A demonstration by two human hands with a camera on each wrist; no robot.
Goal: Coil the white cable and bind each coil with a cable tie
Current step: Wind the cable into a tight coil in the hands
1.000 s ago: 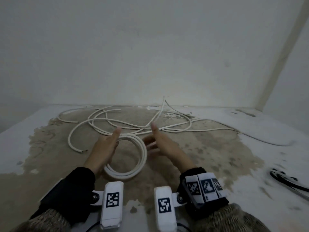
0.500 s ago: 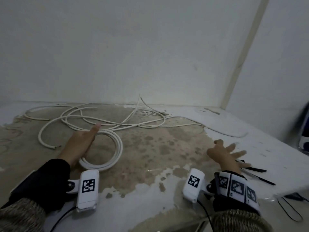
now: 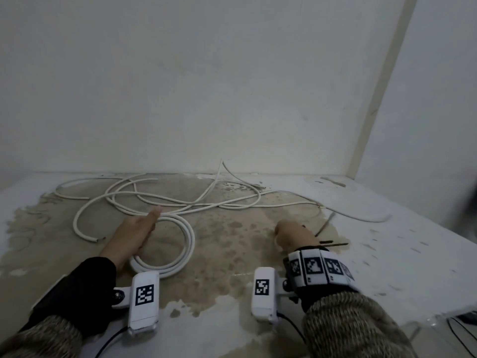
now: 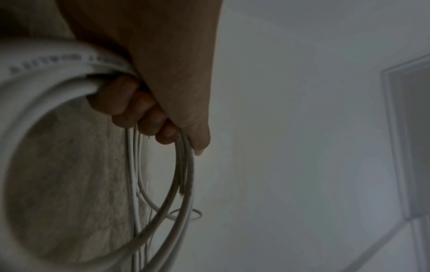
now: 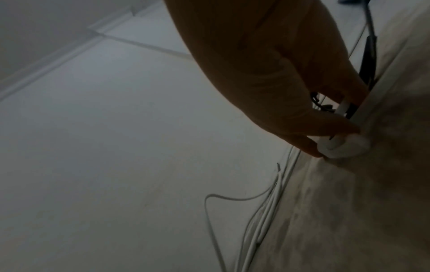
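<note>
On the stained tabletop lies a white cable; part of it is wound into a coil and the loose remainder sprawls toward the back wall. My left hand holds the coil's left side. In the left wrist view its fingers curl round the bundled turns. My right hand is to the right of the coil, apart from it. Black cable ties stick out from its right side. The right wrist view shows a dark tie running down into the pinching fingertips.
A cut cable end lies left of the left hand. The wall stands close behind the loose cable. The table's right edge drops off, with dark wires below it.
My right hand left the coil, reached right to the black ties, and has come back toward the middle with ties in it. My left hand stayed on the coil.
</note>
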